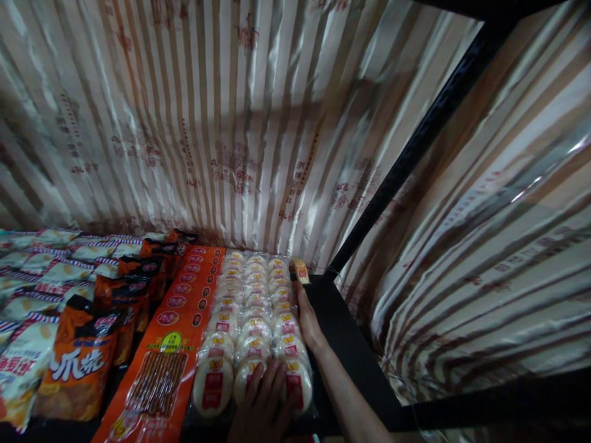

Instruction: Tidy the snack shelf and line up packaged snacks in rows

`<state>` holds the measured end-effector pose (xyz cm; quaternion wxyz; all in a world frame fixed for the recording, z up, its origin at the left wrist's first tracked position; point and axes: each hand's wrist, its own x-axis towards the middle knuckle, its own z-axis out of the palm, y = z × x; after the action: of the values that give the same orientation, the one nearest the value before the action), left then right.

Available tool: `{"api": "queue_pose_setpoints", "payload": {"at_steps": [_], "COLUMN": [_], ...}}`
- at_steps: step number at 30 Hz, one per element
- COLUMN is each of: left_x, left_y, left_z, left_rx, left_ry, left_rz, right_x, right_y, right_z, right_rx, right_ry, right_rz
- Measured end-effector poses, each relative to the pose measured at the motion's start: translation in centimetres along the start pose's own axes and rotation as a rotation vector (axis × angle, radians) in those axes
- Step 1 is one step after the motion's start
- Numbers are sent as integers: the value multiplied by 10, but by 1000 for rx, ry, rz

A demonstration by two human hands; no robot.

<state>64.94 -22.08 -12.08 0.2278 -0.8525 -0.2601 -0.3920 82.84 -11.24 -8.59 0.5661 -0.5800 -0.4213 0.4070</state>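
Observation:
Three rows of round pale cakes (215, 384) in clear wrappers with red-and-yellow labels run from the front of the black shelf to the back. My left hand (264, 394) lies against the front cakes of the middle and right rows, its fingers stretched out. Along the right side of the right row reaches my right hand (308, 317), fingers extended and partly hidden by the cakes. Just beyond its fingertips, a single wrapped cake (301, 271) stands on edge at the back right; whether the fingertips touch it is unclear.
Left of the cakes lie orange packs of thin brown sticks (159, 381), then orange-and-black snack bags (78, 363) and white snack bags (28, 363). A black shelf (357, 363) extends to the right. A dark slanted post (406, 166) and striped sheeting (258, 123) stand behind.

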Motion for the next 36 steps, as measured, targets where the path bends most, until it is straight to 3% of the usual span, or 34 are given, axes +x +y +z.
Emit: {"api": "queue_pose_setpoints", "payload": {"at_steps": [4,8,14,20,24,26,30,36], "left_x": [0,-6,-11,-16,-13,-11,-15,-37], "left_y": [-2,-6,-14,-16,-16,-12,7,42], "left_z": [-5,-9,-13,-9,-18,-25,-36,-50], "left_rx": [-28,-2,-19,41,33,13,26,156], "left_ry": [42,12,34,21,-43,-13,41,160], "left_rz": [-25,-11,-29,15,-8,-59,-149,-150], "right_x": [-20,-60,-99,-99,-96,-95,-94,-94], "right_y": [2,10,18,25,31,31,28,23], "right_z": [-20,-36,-36,-21,-20,-21,-19,-16], "right_rx": [-15,-72,-325,-619,-692,-715,-747,-781], "right_ry": [87,96,125,115,98,93,86,58], "right_rz": [-17,-1,70,-67,-140,-147,-157,-150]}}
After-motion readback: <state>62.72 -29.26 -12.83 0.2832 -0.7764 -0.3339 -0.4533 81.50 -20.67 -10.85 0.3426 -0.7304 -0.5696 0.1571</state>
